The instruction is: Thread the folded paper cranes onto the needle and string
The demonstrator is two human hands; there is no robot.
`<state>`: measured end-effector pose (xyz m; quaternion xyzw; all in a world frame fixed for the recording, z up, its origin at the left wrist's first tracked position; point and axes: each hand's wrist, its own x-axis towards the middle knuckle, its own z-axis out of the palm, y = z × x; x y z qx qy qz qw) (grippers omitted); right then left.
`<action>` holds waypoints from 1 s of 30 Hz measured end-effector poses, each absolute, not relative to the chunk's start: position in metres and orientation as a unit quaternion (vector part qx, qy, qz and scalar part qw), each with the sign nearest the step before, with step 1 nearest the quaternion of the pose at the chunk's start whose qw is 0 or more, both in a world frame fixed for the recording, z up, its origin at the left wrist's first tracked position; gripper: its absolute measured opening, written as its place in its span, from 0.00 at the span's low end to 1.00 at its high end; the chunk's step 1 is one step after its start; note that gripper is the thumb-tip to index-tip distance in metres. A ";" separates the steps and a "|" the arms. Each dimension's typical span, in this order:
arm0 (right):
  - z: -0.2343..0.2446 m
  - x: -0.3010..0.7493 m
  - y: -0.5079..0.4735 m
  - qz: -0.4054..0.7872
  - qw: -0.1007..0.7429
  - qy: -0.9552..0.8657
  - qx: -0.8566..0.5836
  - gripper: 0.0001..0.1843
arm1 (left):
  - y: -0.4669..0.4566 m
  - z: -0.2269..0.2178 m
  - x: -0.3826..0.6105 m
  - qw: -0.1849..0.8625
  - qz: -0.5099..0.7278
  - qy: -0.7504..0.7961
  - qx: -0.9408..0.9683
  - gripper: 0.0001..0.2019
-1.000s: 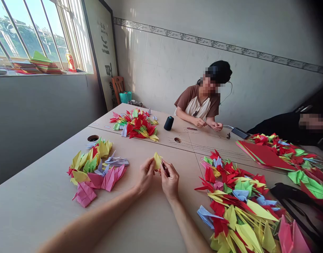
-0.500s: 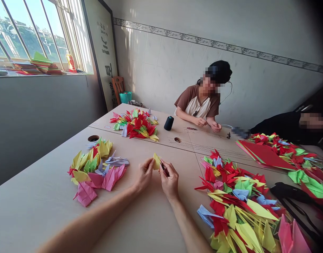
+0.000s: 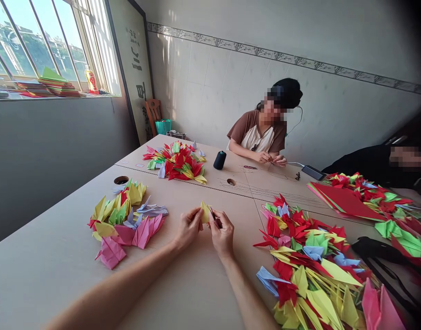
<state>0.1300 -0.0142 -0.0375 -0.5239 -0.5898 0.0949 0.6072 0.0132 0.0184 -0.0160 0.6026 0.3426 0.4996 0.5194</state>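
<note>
Between my two hands, above the table, is a piece of yellow folded paper (image 3: 205,212). My left hand (image 3: 188,227) pinches its left side between thumb and fingers. A small dark, thin tool (image 3: 217,222) sits in the closed fingers of my right hand (image 3: 222,234), its tip against the right side of the paper; its exact kind is hard to make out. Something small and reddish shows below the paper, too small to name. Left of my hands lies a cluster of folded paper cranes (image 3: 119,224) in pink, yellow, green and lilac.
A large heap of paper cranes (image 3: 313,261) covers the right side. Further back are another crane pile (image 3: 179,160), a dark thread spool (image 3: 220,160) and red paper sheets (image 3: 347,201). Across the table sits a person (image 3: 258,128) with hands together. Loose threads lie mid-table.
My hands and the yellow paper have barely shifted; the dark tool's angle differs slightly. The person opposite has brought their hands closer together.
</note>
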 end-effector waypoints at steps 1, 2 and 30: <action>-0.037 0.130 -0.014 0.095 0.607 -0.589 -0.525 0.11 | 0.018 -0.016 0.013 0.523 0.498 0.342 0.601 0.19; -0.036 0.130 -0.014 0.093 0.606 -0.589 -0.526 0.11 | 0.018 -0.016 0.013 0.525 0.497 0.341 0.600 0.19; -0.033 0.126 -0.013 0.121 0.618 -0.559 -0.539 0.12 | 0.021 -0.018 0.014 0.540 0.501 0.349 0.579 0.18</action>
